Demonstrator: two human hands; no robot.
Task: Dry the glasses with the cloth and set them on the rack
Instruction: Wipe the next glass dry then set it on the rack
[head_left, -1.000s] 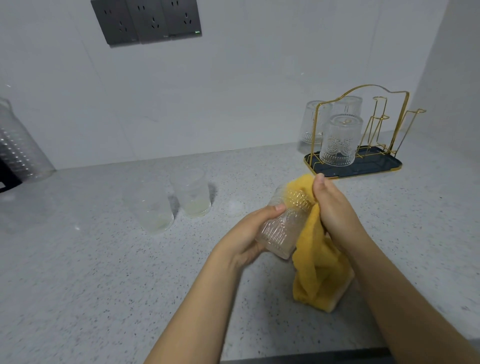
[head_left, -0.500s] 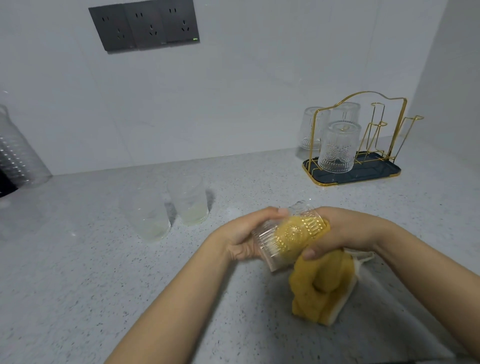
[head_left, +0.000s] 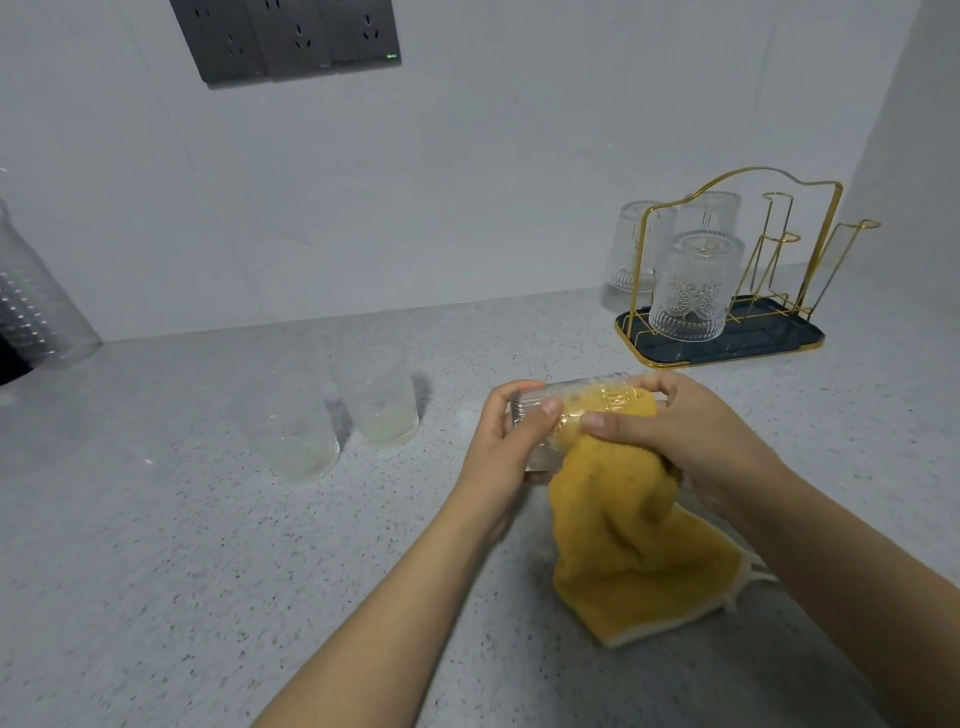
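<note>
A ribbed clear glass tumbler (head_left: 566, 415) is held sideways above the speckled grey countertop (head_left: 156, 571), base gripped by curled left hand (head_left: 511, 447) for steadiness; yellow cloth (head_left: 623, 530) is pinched inside it by right hand (head_left: 691, 441) for drying.

1. Your left hand (head_left: 506, 441) curls round the base end of the glass (head_left: 571, 410), thumb across the near side, fingers over the top.
2. Your right hand (head_left: 691, 441) grips the cloth (head_left: 623, 545) at the glass mouth, thumb pointing left.
3. Both forearms reach in from the lower edge, bare, converging.
</note>
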